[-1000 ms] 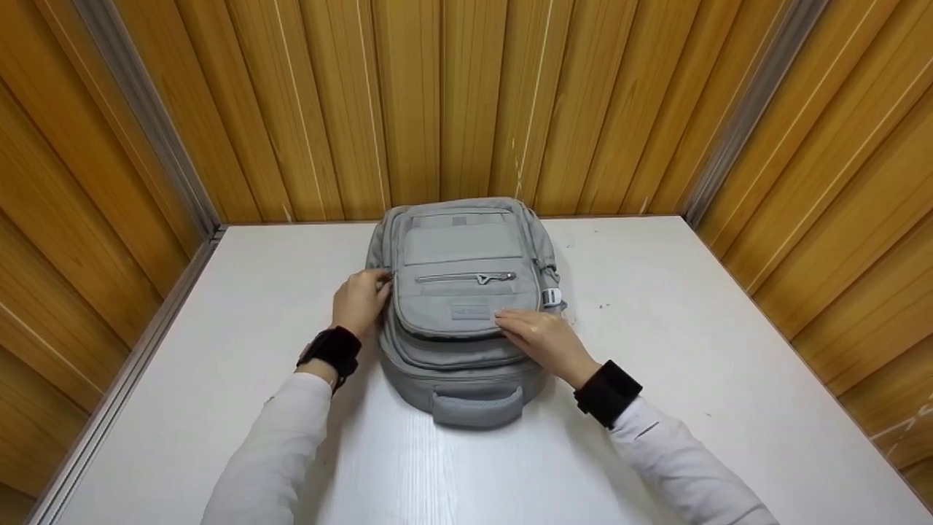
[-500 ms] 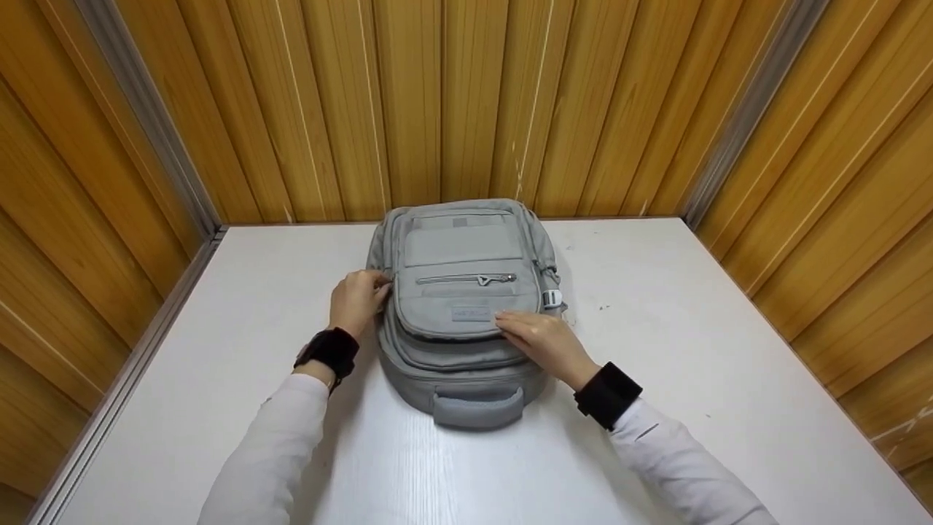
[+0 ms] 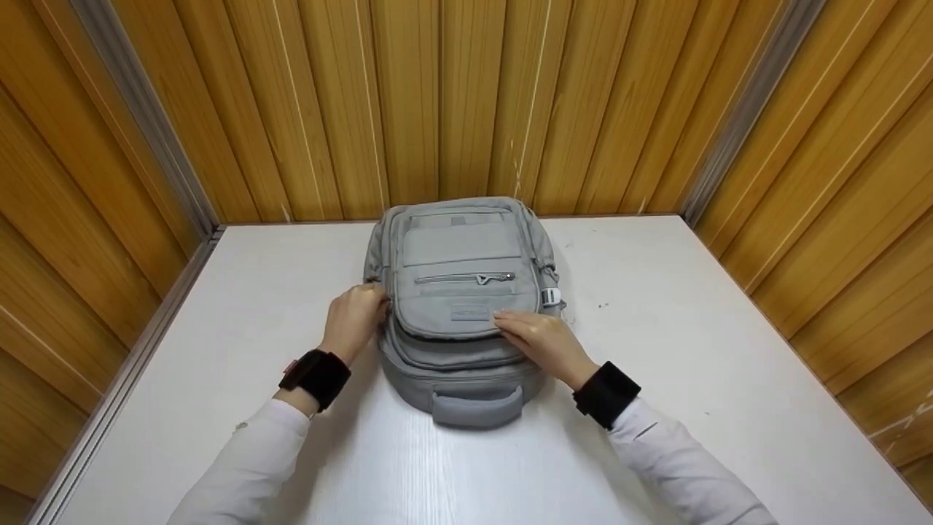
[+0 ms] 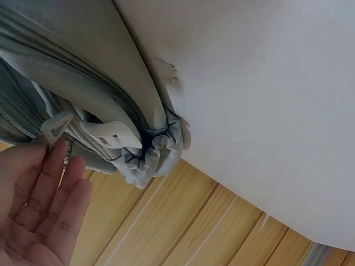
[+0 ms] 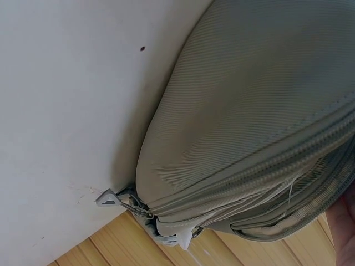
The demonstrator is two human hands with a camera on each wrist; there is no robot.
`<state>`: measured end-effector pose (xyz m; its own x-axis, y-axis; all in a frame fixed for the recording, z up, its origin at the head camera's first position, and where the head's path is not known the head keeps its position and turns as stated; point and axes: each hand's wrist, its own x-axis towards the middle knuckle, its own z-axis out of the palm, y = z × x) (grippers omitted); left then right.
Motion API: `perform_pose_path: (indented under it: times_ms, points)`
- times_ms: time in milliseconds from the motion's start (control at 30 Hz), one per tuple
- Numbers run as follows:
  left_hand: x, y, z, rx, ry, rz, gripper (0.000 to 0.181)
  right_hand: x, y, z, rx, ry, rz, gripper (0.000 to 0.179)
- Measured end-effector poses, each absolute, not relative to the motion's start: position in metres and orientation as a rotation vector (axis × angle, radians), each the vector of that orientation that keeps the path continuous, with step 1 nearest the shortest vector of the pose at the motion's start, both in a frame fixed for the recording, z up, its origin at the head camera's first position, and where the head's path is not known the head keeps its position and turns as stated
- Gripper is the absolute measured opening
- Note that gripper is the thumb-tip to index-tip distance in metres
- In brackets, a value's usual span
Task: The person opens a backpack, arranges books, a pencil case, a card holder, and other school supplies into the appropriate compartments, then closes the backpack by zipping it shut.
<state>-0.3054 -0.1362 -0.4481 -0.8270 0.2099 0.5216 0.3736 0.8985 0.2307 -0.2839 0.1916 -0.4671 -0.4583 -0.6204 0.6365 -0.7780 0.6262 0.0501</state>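
A grey backpack [image 3: 466, 248] lies on its back on the white table, its top handle [image 3: 478, 408] toward me. At its left side my left hand [image 3: 354, 321] pinches a triangular zipper pull [image 4: 56, 126] between thumb and forefinger; the other fingers are loosely bent in the left wrist view. My right hand [image 3: 543, 339] holds the lower right edge of the front pocket [image 3: 437, 310], fingers on top near the label patch [image 3: 470, 312]. The thumb is hidden in the head view. Only a bit of that hand shows at the edge of the right wrist view.
A white buckle [image 3: 552, 297] sits on the bag's right side. Another zipper pull [image 5: 108, 198] hangs there. Wood-patterned walls [image 3: 466, 102] stand behind and at both sides of the white table [image 3: 692, 328].
My left hand has slid a little toward me along the bag's left side, with its wrist moving down and left. The right hand and backpack stay nearly still.
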Motion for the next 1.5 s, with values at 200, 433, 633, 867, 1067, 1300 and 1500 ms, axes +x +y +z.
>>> perform_pose_path:
  times_ms: [200,433,633,867,1067,1300,1500]
  points:
    - [-0.283,-0.132,-0.446,-0.427,-2.583,-0.41,0.014,-0.285,0.191,-0.467,1.097,-2.23,0.333,0.027]
    - [-0.26,-0.123,-0.446,-0.473,-2.611,-0.397,0.014,-0.285,0.192,-0.466,1.098,-2.215,0.35,0.027]
    - [-0.246,-0.112,-0.446,-0.515,-2.617,-0.389,0.019,-0.285,0.193,-0.467,1.094,-2.225,0.338,0.028]
    - [-0.238,-0.093,-0.445,-0.602,-2.619,-0.425,0.017,-0.285,0.193,-0.468,1.086,-2.214,0.327,0.026]
    - [-0.238,-0.075,-0.446,-0.651,-2.608,-0.477,0.022,-0.285,0.193,-0.468,1.077,-2.221,0.326,0.027]
    - [-0.239,-0.051,-0.444,-0.662,-2.651,-0.493,0.018,-0.284,0.192,-0.468,1.071,-2.23,0.33,0.027]
    - [-0.241,-0.036,-0.445,-0.688,-2.637,-0.502,0.011,-0.285,0.192,-0.47,1.072,-2.22,0.317,0.027]
